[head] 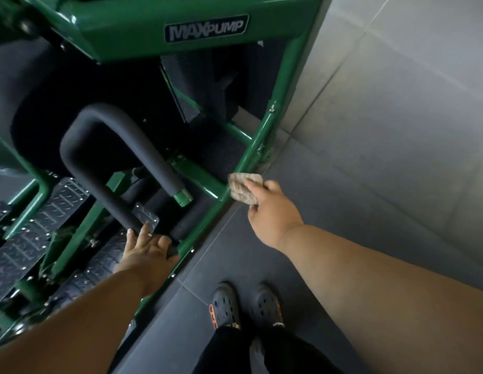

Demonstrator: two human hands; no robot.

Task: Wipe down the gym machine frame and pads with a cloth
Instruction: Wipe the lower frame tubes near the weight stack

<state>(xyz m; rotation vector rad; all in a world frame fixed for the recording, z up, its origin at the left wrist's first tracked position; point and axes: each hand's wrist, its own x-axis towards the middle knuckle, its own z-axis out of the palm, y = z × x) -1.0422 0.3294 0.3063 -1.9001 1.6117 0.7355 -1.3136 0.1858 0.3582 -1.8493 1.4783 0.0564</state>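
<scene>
A cloth (243,190) is pinched in the right hand (272,214) and pressed against the green frame (243,164) at the machine's floor-side rail. The left hand (147,252) is curled round the foam handle (100,168), bracing. The rail is best wiped lengthwise under steady pressure, the cloth kept flat and wrapped over the tube; the pads look not yet reached.

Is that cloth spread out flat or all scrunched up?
Scrunched up. The cloth shows as a small creased wad, which the right hand holds against the green frame.
</scene>
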